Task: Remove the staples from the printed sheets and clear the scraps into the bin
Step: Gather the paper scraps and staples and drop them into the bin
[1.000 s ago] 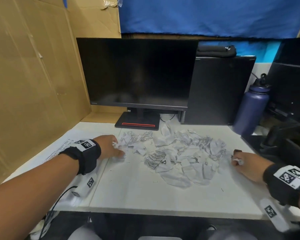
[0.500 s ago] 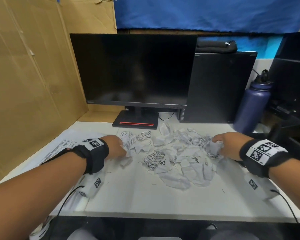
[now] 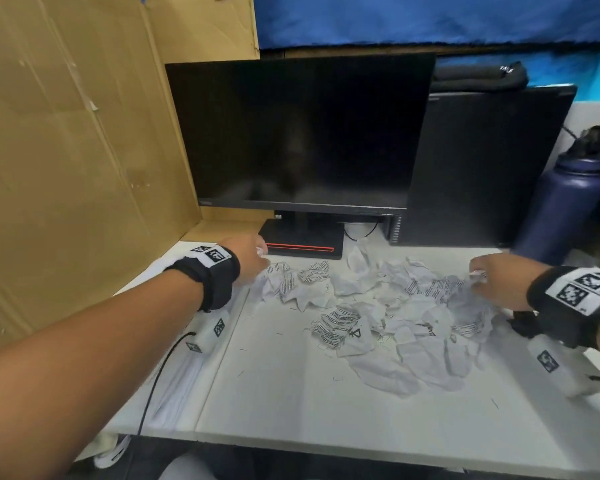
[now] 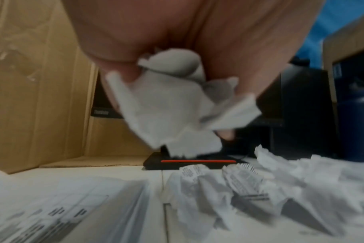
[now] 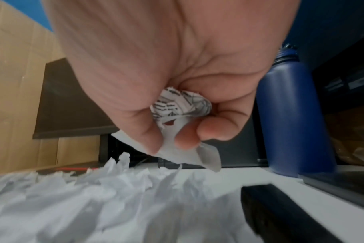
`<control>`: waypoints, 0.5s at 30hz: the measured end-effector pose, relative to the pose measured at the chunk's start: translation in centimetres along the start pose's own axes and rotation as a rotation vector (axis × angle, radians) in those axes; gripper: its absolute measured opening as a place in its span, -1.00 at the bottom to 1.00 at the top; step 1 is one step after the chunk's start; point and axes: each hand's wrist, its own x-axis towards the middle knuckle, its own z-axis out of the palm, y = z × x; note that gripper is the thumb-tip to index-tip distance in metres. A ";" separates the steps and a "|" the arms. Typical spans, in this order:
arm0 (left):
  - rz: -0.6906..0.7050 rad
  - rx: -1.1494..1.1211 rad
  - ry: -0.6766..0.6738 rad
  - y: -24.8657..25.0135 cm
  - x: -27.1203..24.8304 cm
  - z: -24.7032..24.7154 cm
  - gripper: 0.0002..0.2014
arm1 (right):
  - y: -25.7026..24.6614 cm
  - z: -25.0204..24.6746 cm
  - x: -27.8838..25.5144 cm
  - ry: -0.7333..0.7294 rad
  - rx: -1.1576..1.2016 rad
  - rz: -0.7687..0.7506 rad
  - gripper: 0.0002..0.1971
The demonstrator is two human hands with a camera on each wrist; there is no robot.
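A heap of torn, crumpled paper scraps point(image 3: 378, 306) covers the middle of the white desk point(image 3: 326, 410). My left hand point(image 3: 253, 259) hovers at the heap's left end, near the monitor base, and grips a wad of white scraps point(image 4: 172, 105). At the heap's right end my right hand point(image 3: 496, 282) is curled round a small printed scrap point(image 5: 181, 106). A stack of printed sheets point(image 4: 52, 205) lies flat at the desk's left, under my left forearm. Loose staples point(image 3: 336, 377) dot the desk. No bin is in view.
A black monitor point(image 3: 298, 133) stands right behind the heap on a base with a red stripe point(image 3: 302, 247). A black computer case point(image 3: 482, 161) and a dark blue bottle point(image 3: 561, 202) stand at the back right. Cardboard point(image 3: 66, 150) walls off the left. A black object point(image 5: 280, 213) lies by my right wrist.
Both hands have risen off the heap with scraps in them. The left hand moved toward the monitor base. The right hand drew back to the right.
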 end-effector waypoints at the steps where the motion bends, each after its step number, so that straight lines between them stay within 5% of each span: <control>1: 0.002 0.094 -0.042 0.2 0.3 0.5 -0.60 | 0.3 -0.4 -0.1 0.048 0.017 -0.009 -0.94; 7: -0.008 0.319 -0.163 1.0 0.9 3.7 -0.44 | 1.4 -3.9 -1.7 0.229 0.201 -0.050 -0.84; 15: -0.084 -0.094 -0.032 1.1 -0.8 0.4 -0.78 | -1.5 -5.7 -7.0 0.326 0.350 -0.162 -0.83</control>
